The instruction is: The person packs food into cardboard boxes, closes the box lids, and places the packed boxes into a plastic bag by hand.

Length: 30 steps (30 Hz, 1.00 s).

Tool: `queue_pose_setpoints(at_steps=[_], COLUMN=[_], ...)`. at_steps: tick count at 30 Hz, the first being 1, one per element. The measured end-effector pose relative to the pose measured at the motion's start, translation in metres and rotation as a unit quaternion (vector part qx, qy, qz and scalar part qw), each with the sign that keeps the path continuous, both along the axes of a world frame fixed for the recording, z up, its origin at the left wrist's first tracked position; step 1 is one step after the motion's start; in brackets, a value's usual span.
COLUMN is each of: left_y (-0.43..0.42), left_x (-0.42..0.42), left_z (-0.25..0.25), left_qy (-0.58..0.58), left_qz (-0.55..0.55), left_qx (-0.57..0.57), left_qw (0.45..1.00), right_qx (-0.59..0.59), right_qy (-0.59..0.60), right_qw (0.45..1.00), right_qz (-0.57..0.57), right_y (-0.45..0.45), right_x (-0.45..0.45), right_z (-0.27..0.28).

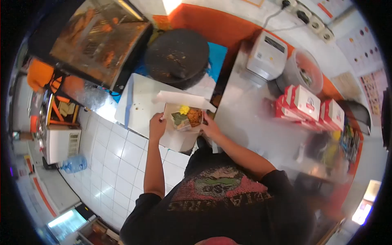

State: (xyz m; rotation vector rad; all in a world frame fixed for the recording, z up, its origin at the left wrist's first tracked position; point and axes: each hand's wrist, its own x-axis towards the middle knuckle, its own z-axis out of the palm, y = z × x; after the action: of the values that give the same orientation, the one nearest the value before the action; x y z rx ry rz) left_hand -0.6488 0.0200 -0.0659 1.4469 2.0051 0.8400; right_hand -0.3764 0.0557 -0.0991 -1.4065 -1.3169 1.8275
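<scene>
An open food box (173,97) with a raised lid flap sits over the white cutting board (143,92). Inside it lie yellow food (184,110), a green leafy portion (179,118) and reddish-brown food (194,116). My left hand (157,125) grips the box's left side, fingers closed on the edge. On the opposite side, my right hand (210,125) holds the box's right edge. A blue-handled knife (129,102) rests along the board's left side.
Behind the board stands a round dark block (177,56). A glass food case (98,38) is at upper left. The metal counter (249,110) on the right bears stacked red-and-white boxes (306,104), a white device (267,55) and a plastic tub (305,71).
</scene>
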Motion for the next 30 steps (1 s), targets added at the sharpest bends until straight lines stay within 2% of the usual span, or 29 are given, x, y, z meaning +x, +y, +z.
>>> queue_pose_setpoints(at_steps=[1, 2, 4, 6, 8, 10, 11, 12, 14, 15, 16, 17, 18, 20, 22, 24, 28, 30], left_y=[-0.007, -0.01, -0.009, -0.008, 0.0, 0.009, 0.016, 0.017, 0.02, 0.022, 0.026, 0.034, 0.042, 0.051, 0.051, 0.048, 0.011, 0.002], left_x=[0.018, 0.038, 0.087, 0.137, 0.187, 0.233, 0.247, 0.264, 0.297, 0.307, 0.314, 0.321, 0.326, 0.338, 0.336, 0.329, 0.328, 0.338], left_z=[0.0, -0.001, 0.012, 0.015, 0.014, -0.023, -0.031, -0.029, -0.019, 0.009, 0.026, 0.04, 0.047, 0.052, 0.049, 0.032, 0.006, -0.012], left_qy=[-0.065, -0.13, -0.139, -0.146, -0.115, -0.133, -0.126, -0.127, -0.135, 0.015, 0.015, 0.017, 0.018, -0.019, -0.055, 0.04, 0.035, 0.01], left_qz=[-0.004, -0.008, -0.051, -0.098, -0.141, -0.183, -0.231, -0.246, -0.162, -0.195, -0.204, -0.216, -0.225, -0.24, -0.251, -0.308, -0.305, -0.249], left_qx=[0.006, 0.011, 0.014, 0.018, -0.029, -0.014, -0.085, -0.084, -0.055, 0.031, 0.029, 0.119, 0.206, 0.19, 0.178, 0.255, 0.248, 0.218], left_qw=[0.998, 0.991, 0.989, 0.984, 0.983, 0.974, 0.961, 0.957, 0.976, 0.98, 0.978, 0.969, 0.952, 0.952, 0.95, 0.916, 0.919, 0.944], right_qx=[-0.106, -0.111, -0.141, -0.117, -0.084, -0.036, -0.034, -0.033, -0.026, 0.123, 0.264, 0.255, 0.252, 0.262, 0.295, 0.332, 0.248, 0.296], right_qy=[0.032, 0.026, 0.118, 0.1, 0.038, 0.044, 0.036, 0.03, 0.024, -0.132, -0.283, -0.256, -0.254, -0.222, -0.238, -0.258, -0.296, -0.408], right_qw=[0.993, 0.992, 0.969, 0.965, 0.959, 0.941, 0.936, 0.932, 0.923, 0.883, 0.799, 0.791, 0.789, 0.839, 0.827, 0.791, 0.808, 0.766], right_qz=[-0.037, -0.054, -0.168, -0.215, -0.268, -0.334, -0.348, -0.36, -0.383, -0.434, -0.46, -0.493, -0.5, -0.421, -0.415, -0.446, -0.445, -0.398], right_y=[-0.005, -0.012, -0.025, -0.042, -0.057, -0.066, -0.071, -0.075, -0.073, -0.074, -0.073, -0.065, -0.058, -0.048, -0.05, -0.061, -0.104, -0.108], right_x=[0.022, 0.045, 0.089, 0.141, 0.194, 0.228, 0.246, 0.263, 0.292, 0.3, 0.304, 0.297, 0.299, 0.31, 0.321, 0.322, 0.301, 0.295], right_z=[0.007, 0.006, 0.012, 0.018, 0.005, 0.016, 0.018, 0.019, 0.023, 0.024, 0.023, 0.067, 0.082, 0.092, 0.067, 0.059, 0.029, 0.009])
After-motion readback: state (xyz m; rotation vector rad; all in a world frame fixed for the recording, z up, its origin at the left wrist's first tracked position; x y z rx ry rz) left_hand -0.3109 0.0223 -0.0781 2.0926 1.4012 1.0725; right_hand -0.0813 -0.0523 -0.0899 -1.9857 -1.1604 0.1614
